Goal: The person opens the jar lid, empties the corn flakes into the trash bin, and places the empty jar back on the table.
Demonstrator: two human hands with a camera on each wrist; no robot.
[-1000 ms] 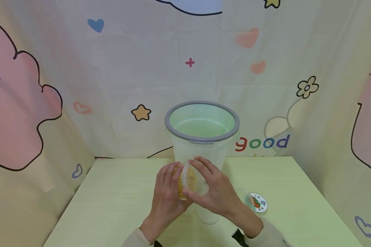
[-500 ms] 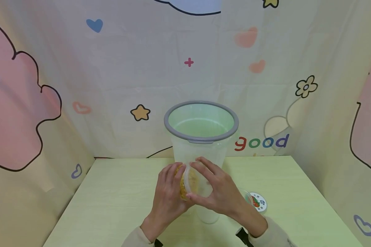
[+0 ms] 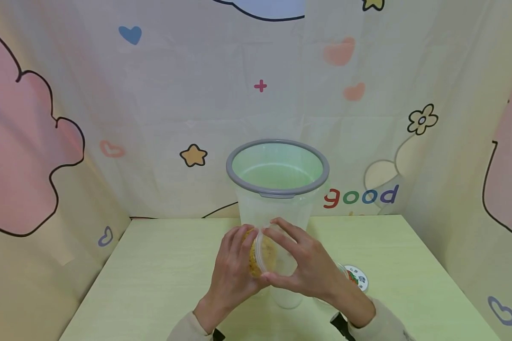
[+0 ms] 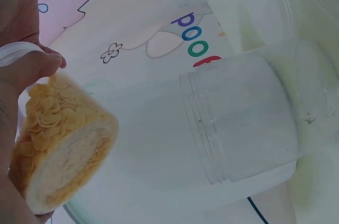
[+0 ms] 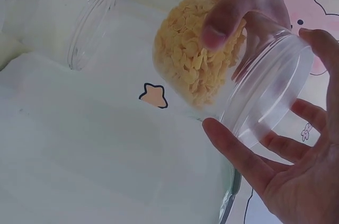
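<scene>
My left hand [image 3: 239,260] grips a clear plastic jar [image 5: 185,54] of yellow corn flakes, tilted on its side above the table. Its mouth points right, capped by a translucent screw lid [image 5: 270,91]. My right hand [image 3: 305,260] holds that lid by its edge, thumb and fingers spread around the rim. In the left wrist view the jar's base [image 4: 74,166] faces the camera, with flakes heaped along the wall. Behind the hands stands a clear jar [image 4: 243,118] with a threaded neck, mostly hidden in the head view.
A tall pale bin [image 3: 277,194] with a grey rim stands behind the hands. To the right, a round white label with a red picture [image 3: 357,277] lies beside another clear container, partly covered by my right forearm. The light wooden table [image 3: 162,274] ends at a printed curtain.
Both hands have shifted slightly right together with the jar. My right wrist has turned a little and now covers more of the clear container on the right.
</scene>
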